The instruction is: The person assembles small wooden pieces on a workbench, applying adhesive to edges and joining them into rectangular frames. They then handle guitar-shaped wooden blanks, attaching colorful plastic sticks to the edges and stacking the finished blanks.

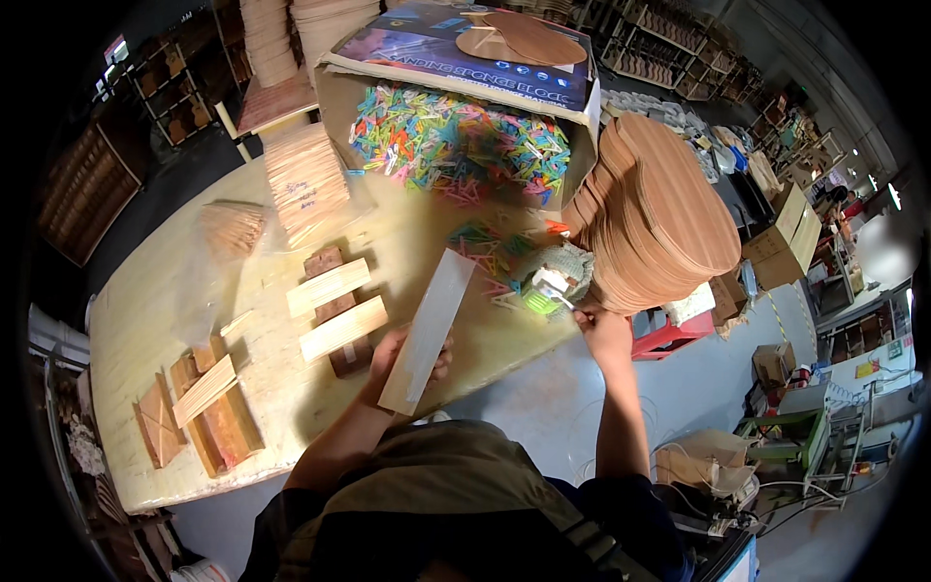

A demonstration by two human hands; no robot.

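Showing large pale lettering across the dark blue flap of a box [388, 48] full of coloured clips [407, 136]; also handwriting on a bundle of wooden strips [305, 184]. Set around a pale yellow surface [126, 359], over a grey floor [514, 373], with crowded racks [669, 44] behind. Closed in the left grip [388, 351] around a flat bar [427, 325] above the surface's near edge, slanting lengthwise away and rightward, pointing toward loose clips [480, 250]. Pinching a thin handle [570, 304] in the right grip [606, 335], by a green-and-white container [545, 287].
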